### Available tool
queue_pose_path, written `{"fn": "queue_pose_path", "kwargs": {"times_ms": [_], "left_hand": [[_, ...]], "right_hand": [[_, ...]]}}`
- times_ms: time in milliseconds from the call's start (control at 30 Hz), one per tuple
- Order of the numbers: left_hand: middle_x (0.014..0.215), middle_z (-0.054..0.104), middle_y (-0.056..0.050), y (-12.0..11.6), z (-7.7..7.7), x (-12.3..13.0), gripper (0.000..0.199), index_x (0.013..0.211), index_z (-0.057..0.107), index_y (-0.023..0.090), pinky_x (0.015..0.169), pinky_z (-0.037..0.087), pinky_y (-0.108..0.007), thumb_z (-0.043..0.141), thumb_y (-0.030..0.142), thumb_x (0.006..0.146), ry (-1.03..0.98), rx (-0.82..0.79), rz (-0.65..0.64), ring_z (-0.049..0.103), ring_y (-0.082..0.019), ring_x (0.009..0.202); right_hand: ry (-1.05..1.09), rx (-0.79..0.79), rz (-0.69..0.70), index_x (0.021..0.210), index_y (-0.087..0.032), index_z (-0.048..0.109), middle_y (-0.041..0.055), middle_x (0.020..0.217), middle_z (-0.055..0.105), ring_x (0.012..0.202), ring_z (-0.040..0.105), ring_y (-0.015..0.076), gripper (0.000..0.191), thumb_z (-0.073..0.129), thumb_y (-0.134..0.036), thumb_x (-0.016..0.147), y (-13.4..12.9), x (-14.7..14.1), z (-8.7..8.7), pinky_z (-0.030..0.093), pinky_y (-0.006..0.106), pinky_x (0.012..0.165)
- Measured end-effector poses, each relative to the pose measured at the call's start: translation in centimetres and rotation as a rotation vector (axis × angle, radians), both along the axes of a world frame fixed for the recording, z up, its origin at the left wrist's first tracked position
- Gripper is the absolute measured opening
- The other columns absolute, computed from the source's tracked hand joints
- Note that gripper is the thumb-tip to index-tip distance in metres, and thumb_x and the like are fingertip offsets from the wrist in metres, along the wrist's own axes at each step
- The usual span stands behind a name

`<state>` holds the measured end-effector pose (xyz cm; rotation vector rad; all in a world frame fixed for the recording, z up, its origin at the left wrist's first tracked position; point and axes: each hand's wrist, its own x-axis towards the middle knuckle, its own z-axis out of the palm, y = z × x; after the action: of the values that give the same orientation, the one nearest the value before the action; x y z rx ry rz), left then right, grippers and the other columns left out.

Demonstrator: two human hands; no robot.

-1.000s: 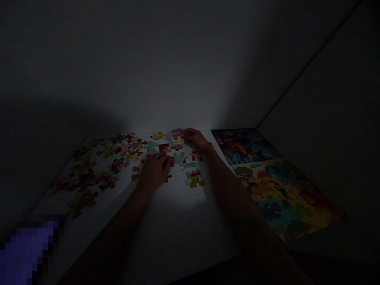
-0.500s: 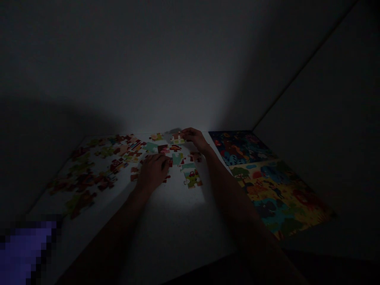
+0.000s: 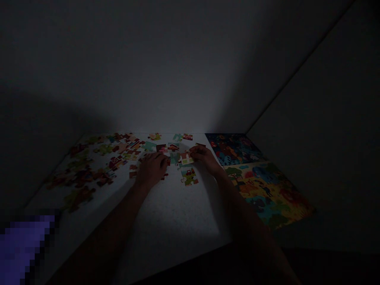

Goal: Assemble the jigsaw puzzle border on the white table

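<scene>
My right hand point(image 3: 206, 159) pinches a jigsaw puzzle piece point(image 3: 185, 158) showing a white fence, held over the middle group of pieces. Just below it on the white table point(image 3: 175, 213) lies a joined bit of puzzle with a red tractor point(image 3: 190, 177). My left hand point(image 3: 152, 166) rests on the table to the left, fingers curled together. A small red bit of a piece point(image 3: 168, 161) shows at its fingertips; what lies under the palm is hidden. Pieces with a red-roofed picture point(image 3: 173, 147) and plain pale green point(image 3: 150, 146) lie beyond the left hand.
Many loose puzzle pieces point(image 3: 86, 174) are spread over the table's left side. Two finished puzzle pictures, a dark blue one point(image 3: 237, 148) and a yellow animal scene point(image 3: 267, 194), lie along the right. A wall point(image 3: 166, 79) rises behind the table. The light is dim.
My right hand has brought the fence piece from the table's back edge nearer, down toward the tractor section. Pale green and dark red pieces now show at the back. The left hand stays nearly in place.
</scene>
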<state>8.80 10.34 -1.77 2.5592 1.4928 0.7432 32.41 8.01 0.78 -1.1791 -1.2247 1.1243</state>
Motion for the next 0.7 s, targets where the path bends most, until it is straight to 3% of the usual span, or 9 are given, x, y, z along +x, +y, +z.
{"fn": "queue_pose_path", "kwargs": {"times_ms": [100,300,500,700], "left_hand": [[0.116,0.069,-0.009,0.0,-0.1,0.0,0.027,0.097,0.069,0.021,0.098,0.045,-0.044,0.043,0.028,0.095,0.001,0.006,-0.004,0.061,-0.027,0.111],[0.115,0.069,-0.01,-0.1,0.1,0.0,0.028,0.096,0.07,0.021,0.098,0.045,-0.044,0.043,0.027,0.094,-0.001,0.02,-0.014,0.061,-0.027,0.111],[0.112,0.071,-0.011,-0.6,0.7,0.0,0.032,0.093,0.07,0.02,0.098,0.044,-0.044,0.039,0.027,0.096,-0.022,0.061,-0.021,0.062,-0.027,0.107],[0.112,0.07,-0.011,-0.9,0.9,0.0,0.036,0.097,0.07,0.019,0.099,0.045,-0.043,0.037,0.031,0.098,-0.043,0.09,-0.02,0.062,-0.027,0.107]], "right_hand": [[-0.001,0.001,-0.001,0.078,-0.021,0.064,0.0002,0.083,0.066,0.076,0.058,0.015,0.02,0.074,-0.032,0.064,-1.1,-0.1,0.0,0.043,0.028,0.071],[0.021,-0.032,-0.023,0.073,-0.022,0.063,0.0028,0.091,0.07,0.089,0.061,0.0203,0.017,0.074,-0.031,0.063,-3.1,-0.7,0.5,0.045,0.03,0.075],[-0.015,-0.1,-0.078,0.077,-0.023,0.064,-0.0017,0.079,0.066,0.077,0.058,0.0159,0.019,0.073,-0.03,0.061,-5.1,-0.5,0.2,0.044,0.029,0.072],[-0.067,-0.136,-0.107,0.078,-0.023,0.066,-0.0004,0.08,0.067,0.078,0.06,0.0174,0.016,0.073,-0.03,0.065,-8.1,-0.3,-0.1,0.046,0.031,0.076]]}}
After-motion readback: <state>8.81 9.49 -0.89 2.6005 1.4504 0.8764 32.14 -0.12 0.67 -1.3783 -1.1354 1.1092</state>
